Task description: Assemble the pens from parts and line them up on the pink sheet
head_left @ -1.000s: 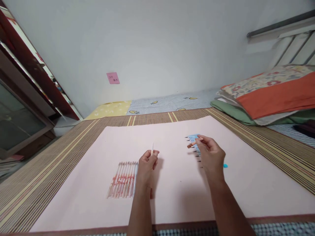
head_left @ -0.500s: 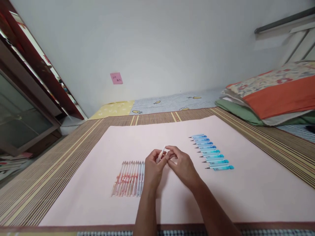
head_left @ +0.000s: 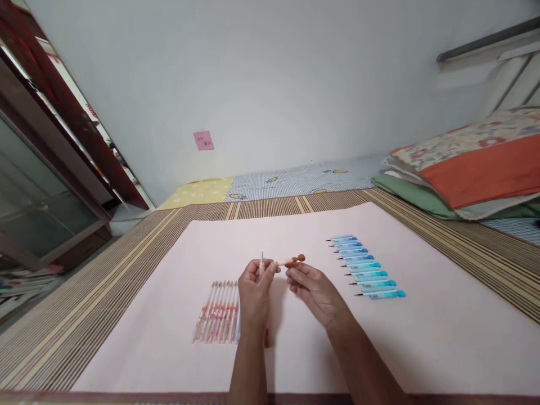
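Note:
My left hand is closed around a slim white pen whose narrow end points up. Between my hands lies a peach-coloured pen piece with a rounded brown end, roughly level. The fingertips of my right hand pinch it near its middle, while its left end meets my left thumb and finger. Left of my left hand, a row of clear pens with red and pink marks lies side by side, partly hidden by that hand. To the right is a slanted column of blue pens with dark tips pointing left.
A pale pink sheet covers a striped mat. Folded bedding with an orange band is piled at the back right. A pink note sticks to the wall. Something reddish shows partly beside my left wrist.
My hands have moved slightly apart, and the brown-ended piece has come into view between them. The white pen in my left hand now stands more upright. The view has shifted a little.

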`<state>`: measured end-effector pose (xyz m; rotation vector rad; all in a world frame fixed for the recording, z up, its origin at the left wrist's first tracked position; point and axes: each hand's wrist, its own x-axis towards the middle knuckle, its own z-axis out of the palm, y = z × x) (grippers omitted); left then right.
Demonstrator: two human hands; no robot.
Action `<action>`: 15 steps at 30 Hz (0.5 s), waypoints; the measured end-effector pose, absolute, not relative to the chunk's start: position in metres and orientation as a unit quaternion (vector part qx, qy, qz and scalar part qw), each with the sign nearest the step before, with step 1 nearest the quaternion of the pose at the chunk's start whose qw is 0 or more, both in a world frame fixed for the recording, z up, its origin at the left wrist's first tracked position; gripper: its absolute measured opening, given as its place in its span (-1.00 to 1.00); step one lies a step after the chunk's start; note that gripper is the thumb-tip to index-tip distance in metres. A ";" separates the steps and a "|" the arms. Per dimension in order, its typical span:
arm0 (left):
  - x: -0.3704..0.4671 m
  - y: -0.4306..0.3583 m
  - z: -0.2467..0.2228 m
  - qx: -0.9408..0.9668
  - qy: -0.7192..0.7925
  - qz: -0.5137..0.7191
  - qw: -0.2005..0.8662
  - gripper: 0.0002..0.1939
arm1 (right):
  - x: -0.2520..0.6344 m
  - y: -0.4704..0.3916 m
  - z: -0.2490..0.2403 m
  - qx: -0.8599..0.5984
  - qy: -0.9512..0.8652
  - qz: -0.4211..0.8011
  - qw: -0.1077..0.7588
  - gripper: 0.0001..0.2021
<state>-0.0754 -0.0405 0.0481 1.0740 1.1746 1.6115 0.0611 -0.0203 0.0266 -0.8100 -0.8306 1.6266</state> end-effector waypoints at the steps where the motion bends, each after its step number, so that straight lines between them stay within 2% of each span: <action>1: -0.074 -0.041 0.047 0.432 0.464 0.640 0.434 -0.73 | 0.057 -0.021 0.025 -0.306 -0.324 0.710 0.545 -0.65; 7: -0.069 -0.039 0.044 0.461 0.467 0.602 0.454 -0.68 | 0.046 -0.022 0.026 -0.245 -0.266 0.722 0.591 -0.72; 15: -0.070 -0.047 0.054 0.548 0.498 0.531 0.412 -0.64 | 0.067 -0.016 0.036 -0.242 -0.255 0.692 0.630 -0.75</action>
